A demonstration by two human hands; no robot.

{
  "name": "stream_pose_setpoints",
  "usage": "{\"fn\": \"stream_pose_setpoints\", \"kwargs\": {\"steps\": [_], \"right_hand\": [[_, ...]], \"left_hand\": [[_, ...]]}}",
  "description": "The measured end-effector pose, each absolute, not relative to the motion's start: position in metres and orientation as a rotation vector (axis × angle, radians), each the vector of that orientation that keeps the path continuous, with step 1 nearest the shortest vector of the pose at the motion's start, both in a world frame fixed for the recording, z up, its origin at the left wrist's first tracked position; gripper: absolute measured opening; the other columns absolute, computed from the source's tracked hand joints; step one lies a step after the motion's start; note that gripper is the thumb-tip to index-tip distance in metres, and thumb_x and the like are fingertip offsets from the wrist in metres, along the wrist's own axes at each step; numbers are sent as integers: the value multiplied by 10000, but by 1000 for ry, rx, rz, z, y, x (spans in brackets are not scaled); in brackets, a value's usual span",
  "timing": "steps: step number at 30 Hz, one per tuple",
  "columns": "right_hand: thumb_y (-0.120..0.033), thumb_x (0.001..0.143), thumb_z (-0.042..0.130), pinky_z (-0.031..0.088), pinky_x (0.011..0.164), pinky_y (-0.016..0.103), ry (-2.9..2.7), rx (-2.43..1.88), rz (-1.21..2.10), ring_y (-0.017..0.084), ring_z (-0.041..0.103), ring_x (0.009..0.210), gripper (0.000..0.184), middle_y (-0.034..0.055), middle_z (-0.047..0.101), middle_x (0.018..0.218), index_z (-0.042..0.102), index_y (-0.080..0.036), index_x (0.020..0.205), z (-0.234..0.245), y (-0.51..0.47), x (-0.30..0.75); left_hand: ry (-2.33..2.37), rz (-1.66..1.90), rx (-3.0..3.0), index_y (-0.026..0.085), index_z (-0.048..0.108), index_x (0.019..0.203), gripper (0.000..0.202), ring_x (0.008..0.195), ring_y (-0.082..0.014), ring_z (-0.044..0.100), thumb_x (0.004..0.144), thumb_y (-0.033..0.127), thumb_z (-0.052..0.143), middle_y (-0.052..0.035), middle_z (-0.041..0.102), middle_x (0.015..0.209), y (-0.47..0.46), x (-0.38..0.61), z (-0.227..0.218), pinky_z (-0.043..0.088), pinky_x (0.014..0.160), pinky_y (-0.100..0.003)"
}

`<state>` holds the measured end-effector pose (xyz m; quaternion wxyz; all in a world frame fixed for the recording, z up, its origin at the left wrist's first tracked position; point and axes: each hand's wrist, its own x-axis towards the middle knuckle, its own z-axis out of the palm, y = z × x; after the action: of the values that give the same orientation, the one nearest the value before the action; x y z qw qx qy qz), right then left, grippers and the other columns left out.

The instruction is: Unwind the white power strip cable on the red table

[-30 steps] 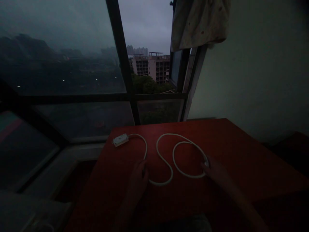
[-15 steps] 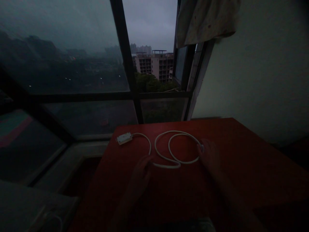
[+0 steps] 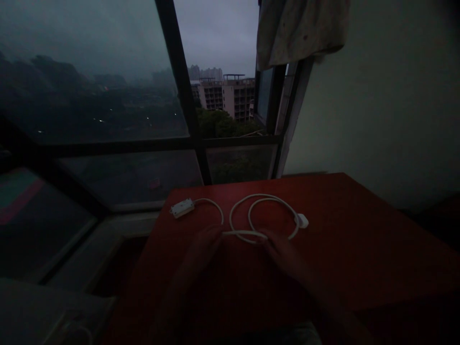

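Observation:
A white cable [image 3: 264, 195] lies in loops on the reddish-brown table. At its left end is a white box-shaped socket block [image 3: 182, 208], and a white plug [image 3: 302, 221] rests at the right side of the loops. My left hand [image 3: 208, 242] is closed on the cable, left of the loops. At the near edge of the loops, my right hand [image 3: 276, 244] grips the same cable, so a short, nearly straight length runs between both hands. The dim light hides most finger detail.
The reddish table [image 3: 345, 225] stretches to the right, against a pale wall [image 3: 377, 110]. Beyond its far edge are dark window frames [image 3: 151, 145], with one pane open. A stained cloth [image 3: 305, 33] hangs at the upper right.
My right hand has left the plug, moved left and taken hold of the cable near the loops. My left hand has shifted slightly, with the cable now straighter between them.

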<state>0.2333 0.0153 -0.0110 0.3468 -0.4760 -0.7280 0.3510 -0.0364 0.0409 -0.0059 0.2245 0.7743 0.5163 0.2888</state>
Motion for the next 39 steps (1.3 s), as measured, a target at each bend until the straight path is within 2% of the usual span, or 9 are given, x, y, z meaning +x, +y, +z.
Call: {"fn": "stream_pose_setpoints", "kwargs": {"steps": [5, 11, 16, 21, 27, 29, 32, 35, 39], "right_hand": [[-444, 894, 474, 507, 632, 281, -1598, -1243, 1061, 160, 640, 634, 430, 35, 700, 828, 505, -196, 1243, 11, 26, 230], [-546, 853, 468, 370, 403, 199, -1276, -1210, 1252, 110, 514, 421, 539, -19, 631, 611, 468, -168, 1238, 17, 34, 227], [-560, 824, 512, 275, 368, 176, -1072, -1263, 1209, 70, 391, 373, 482, -46, 558, 532, 540, -164, 1098, 5, 31, 241], [-558, 798, 543, 301, 371, 182, -994, -1291, 1257, 75, 418, 385, 458, -37, 580, 565, 540, -169, 1040, -14, 21, 259], [-487, 768, 622, 367, 381, 178, -829, -1287, 1317, 77, 473, 428, 496, -31, 644, 702, 482, -212, 1156, -30, 1, 266], [-431, 760, 652, 356, 378, 154, -719, -1229, 1387, 65, 475, 446, 436, -43, 631, 698, 517, -228, 1121, -32, -4, 265], [-334, 727, 702, 369, 398, 128, -529, -1155, 1512, 43, 476, 465, 304, -41, 628, 703, 590, -219, 985, -32, -8, 262], [-290, 697, 729, 411, 426, 140, -457, -1143, 1566, 43, 484, 466, 242, -29, 635, 715, 608, -205, 888, -31, -10, 259], [-328, 714, 705, 427, 453, 157, -557, -1175, 1568, 61, 515, 501, 255, -27, 622, 716, 601, -208, 913, -34, -12, 257]], "left_hand": [[1591, 1005, 1934, 195, 664, 1050, 300, 829, -193, 670, 844, 352, 514, -56, 721, 964, 51, -26, 23, 527, 742, -301], [1691, 1028, 1964, 190, 697, 991, 326, 777, -185, 660, 856, 408, 496, -51, 732, 886, 65, -8, 47, 489, 713, -284], [1547, 990, 2001, 214, 688, 1035, 302, 864, -184, 657, 873, 369, 486, -45, 724, 996, 68, 13, 47, 480, 759, -277], [1441, 875, 2112, 209, 663, 1049, 282, 816, -176, 642, 876, 337, 480, -43, 710, 980, 66, 9, 31, 486, 731, -285], [1464, 709, 2357, 192, 658, 1018, 258, 1029, -226, 581, 837, 181, 474, -89, 671, 1069, 69, -33, -6, 453, 936, -389], [1548, 711, 2402, 183, 626, 1098, 360, 1127, -234, 531, 791, 95, 461, -107, 618, 1177, 72, -46, -16, 428, 986, -408], [1611, 674, 2458, 175, 576, 1188, 427, 1192, -248, 486, 783, 86, 474, -135, 535, 1286, 75, -54, -23, 397, 1022, -432], [1581, 592, 2460, 183, 559, 1208, 389, 1184, -252, 492, 824, 166, 498, -138, 514, 1309, 79, -49, -23, 399, 1010, -421], [1607, 467, 2361, 164, 631, 1059, 292, 1024, -229, 587, 855, 151, 422, -128, 622, 1121, 85, -40, -18, 441, 929, -392]]}}
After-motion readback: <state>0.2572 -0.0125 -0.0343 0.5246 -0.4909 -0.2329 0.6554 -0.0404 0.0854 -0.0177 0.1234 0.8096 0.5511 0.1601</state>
